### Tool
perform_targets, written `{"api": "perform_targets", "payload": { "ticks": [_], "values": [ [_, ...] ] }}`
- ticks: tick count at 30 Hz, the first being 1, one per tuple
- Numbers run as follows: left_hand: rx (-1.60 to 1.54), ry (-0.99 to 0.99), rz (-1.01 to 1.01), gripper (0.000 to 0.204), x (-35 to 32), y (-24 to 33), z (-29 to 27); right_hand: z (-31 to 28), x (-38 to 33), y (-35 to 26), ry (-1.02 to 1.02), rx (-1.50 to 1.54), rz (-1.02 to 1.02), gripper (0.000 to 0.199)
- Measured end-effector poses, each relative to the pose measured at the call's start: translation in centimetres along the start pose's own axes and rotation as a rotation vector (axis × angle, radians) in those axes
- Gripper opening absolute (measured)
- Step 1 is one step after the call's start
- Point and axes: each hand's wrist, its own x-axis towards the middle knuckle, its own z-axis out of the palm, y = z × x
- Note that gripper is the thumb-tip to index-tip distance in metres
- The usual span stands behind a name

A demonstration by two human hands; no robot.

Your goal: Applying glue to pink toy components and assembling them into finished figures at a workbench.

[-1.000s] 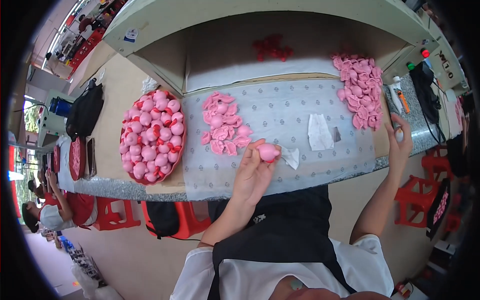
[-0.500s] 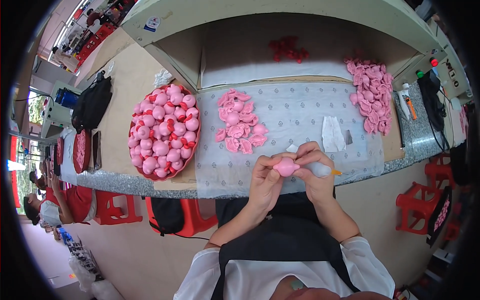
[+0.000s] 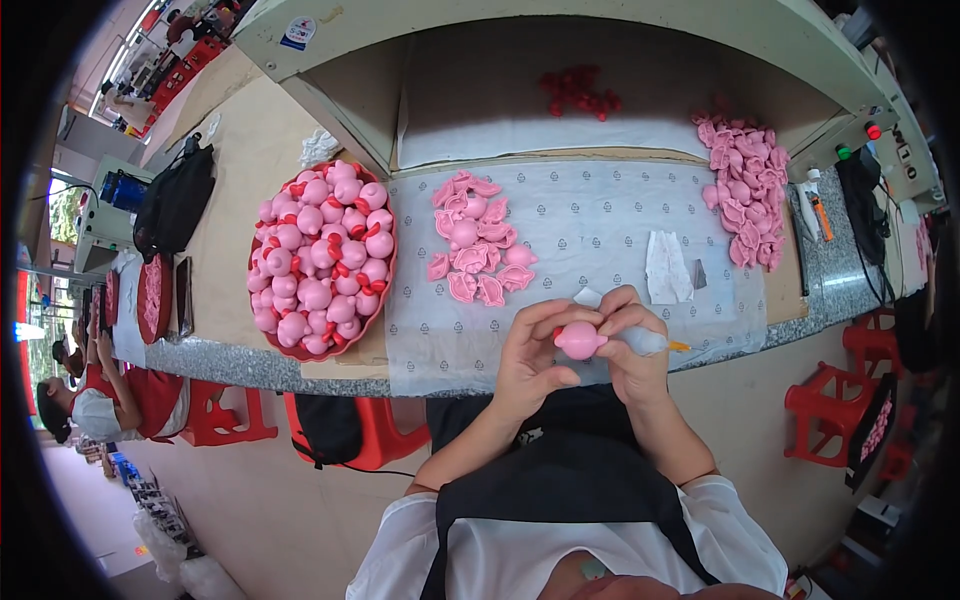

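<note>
In front of me, over the bench's near edge, is a pink rounded piece with a small nub and a bit of red at its left. The thumb and fingers of my right hand pinch it by the nub. That hand also keeps hold of a translucent squeeze bottle with an orange tip pointing right. My left hand has its fingers curled against the piece's far left side, its thumb lifted away. Beyond lies a group of pink ruffled and round pieces on the printed white sheet.
A red scalloped tray heaped with pink-and-red pieces stands left. More pink pieces are piled right; red pieces lie under the pale cabinet. A white paper strip lies on the sheet. A person sits far left.
The pink piece has turned in my fingers, so its nub points right and red shows at its left. My left thumb has come off it and lowered.
</note>
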Motion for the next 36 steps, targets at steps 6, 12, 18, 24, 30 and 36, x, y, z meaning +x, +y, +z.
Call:
{"api": "perform_targets", "payload": {
  "ticks": [6, 12, 18, 24, 30, 36],
  "values": [
    [0.909, -0.13, 0.292, 0.041, 0.9, 1.2, -1.3, -0.7, 0.1, 0.1, -0.051, -0.143, 0.026, 0.018],
    [0.3, 0.164, -0.05, 0.038, 0.4, 1.3, -1.2, -2.1, 2.2, -2.7, -0.155, -0.651, -0.043, 0.029],
    [-0.156, 0.158, -0.154, 0.036, 1.0, 1.1, -1.9, -3.5, 2.8, -3.0, -0.494, -1.278, -0.156, 0.027],
    [-0.352, 0.102, -0.288, 0.035, 1.0, 0.6, -1.8, -1.9, 2.3, -3.2, -0.024, -0.702, -0.047, 0.025],
    [-0.28, 0.153, -0.302, 0.04, 0.7, 0.5, -1.0, 1.9, 2.4, -2.3, -0.153, -0.505, 0.024, 0.026],
    [-0.136, 0.066, -0.323, 0.037, 0.0, 1.2, -1.6, 1.2, 2.3, -1.7, -0.267, -0.568, -0.071, 0.023]
  ]
}}
